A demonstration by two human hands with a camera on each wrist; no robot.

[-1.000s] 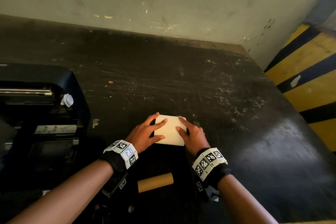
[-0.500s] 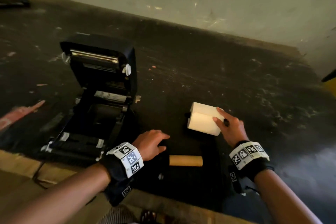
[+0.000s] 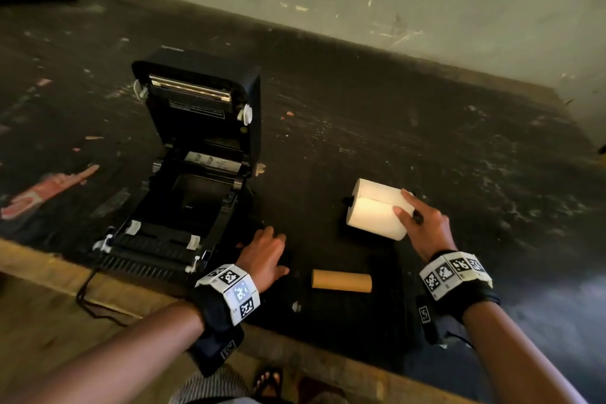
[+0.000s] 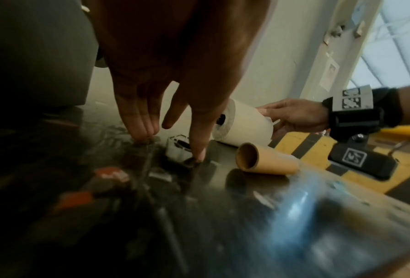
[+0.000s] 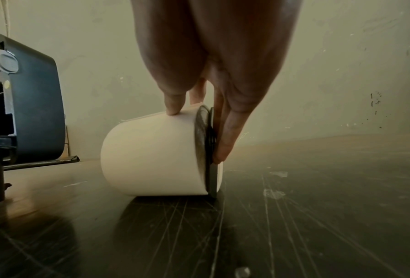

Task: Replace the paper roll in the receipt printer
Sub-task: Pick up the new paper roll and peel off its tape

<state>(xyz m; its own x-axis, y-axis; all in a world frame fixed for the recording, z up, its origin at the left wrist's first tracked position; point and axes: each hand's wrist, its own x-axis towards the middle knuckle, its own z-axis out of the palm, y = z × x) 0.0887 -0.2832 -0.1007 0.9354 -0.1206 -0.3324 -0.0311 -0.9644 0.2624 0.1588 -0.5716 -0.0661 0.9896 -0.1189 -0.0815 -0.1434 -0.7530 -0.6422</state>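
The black receipt printer [image 3: 196, 174] stands at the left with its lid up and its paper bay empty. A white paper roll [image 3: 373, 213] on a black spindle lies tilted on the table to the right. My right hand [image 3: 402, 202] holds its right end, thumb on the paper and fingers [image 5: 223, 143] against the black end disc [image 5: 210, 176]. An empty brown cardboard core [image 3: 341, 280] lies nearer me. My left hand [image 3: 278, 251] is beside the printer's front right corner, straight fingertips [image 4: 144, 131] on the table around a small black part [image 4: 178, 148].
The dark scratched table [image 3: 393, 128] meets a pale wall at the back and has a wooden front edge [image 3: 131, 298]. A black cable [image 3: 85, 298] hangs off the front by the printer. A red sticker [image 3: 46, 188] marks the left side.
My view swung left, bringing the printer into sight. My left hand let go of the roll and moved down beside the printer. The right hand kept the roll and tilted it.
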